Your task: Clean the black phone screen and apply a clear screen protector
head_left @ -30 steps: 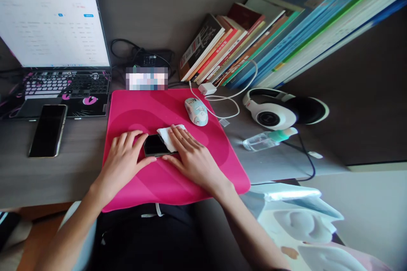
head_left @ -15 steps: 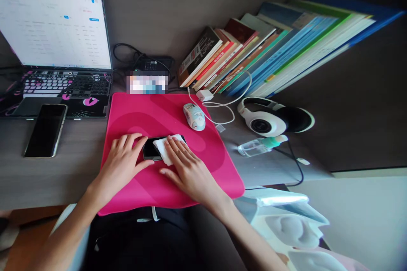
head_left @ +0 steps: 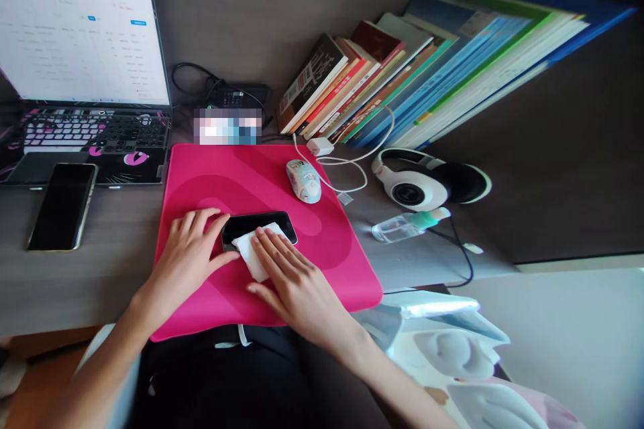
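On the grey tabletop (head_left: 95, 288): black pink-patterned laptop (head_left: 85, 74) far left, rectangular magenta mat (head_left: 241, 177) centre, white-and-black headphones (head_left: 410, 193), clear green-topped bottle (head_left: 397, 228) right.

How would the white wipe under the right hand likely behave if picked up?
The white wipe is probably floppy: it looks thin and lies partly over the phone. It is likely light, being a small sheet. It may slide along with the right hand, which rests flat on it.

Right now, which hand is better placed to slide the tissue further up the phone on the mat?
Right hand, most likely: its fingers lie flat on the tissue, which partly covers the phone. The left hand is at the phone's left end, thumb and forefinger spread around it.
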`<state>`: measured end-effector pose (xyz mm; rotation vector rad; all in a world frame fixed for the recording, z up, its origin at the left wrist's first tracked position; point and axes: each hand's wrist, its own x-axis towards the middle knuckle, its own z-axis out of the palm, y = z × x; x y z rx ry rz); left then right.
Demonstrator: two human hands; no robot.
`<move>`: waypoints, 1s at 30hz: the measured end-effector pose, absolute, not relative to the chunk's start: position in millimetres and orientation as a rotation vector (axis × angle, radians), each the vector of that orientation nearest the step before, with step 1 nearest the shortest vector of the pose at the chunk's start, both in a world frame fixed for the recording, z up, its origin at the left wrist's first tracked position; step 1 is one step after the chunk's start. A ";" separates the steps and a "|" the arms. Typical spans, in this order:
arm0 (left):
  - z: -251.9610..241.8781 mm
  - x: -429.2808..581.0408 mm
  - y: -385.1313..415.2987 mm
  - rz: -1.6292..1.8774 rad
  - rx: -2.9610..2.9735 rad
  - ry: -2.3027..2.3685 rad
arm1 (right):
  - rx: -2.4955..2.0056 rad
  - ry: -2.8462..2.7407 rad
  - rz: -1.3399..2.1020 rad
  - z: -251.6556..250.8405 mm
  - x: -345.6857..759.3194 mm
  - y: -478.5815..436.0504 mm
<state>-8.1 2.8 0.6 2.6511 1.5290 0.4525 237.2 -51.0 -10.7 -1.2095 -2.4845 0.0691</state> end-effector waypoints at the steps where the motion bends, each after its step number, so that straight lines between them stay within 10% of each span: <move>1: 0.4 -8.5 3.0 0.445 2.655 1.527 | -1.217 -2.479 0.072 -10.9 234.8 -43.3; 30: -1.6 -8.7 7.2 0.479 2.562 1.548 | -1.062 -2.462 0.146 -10.6 202.5 -20.6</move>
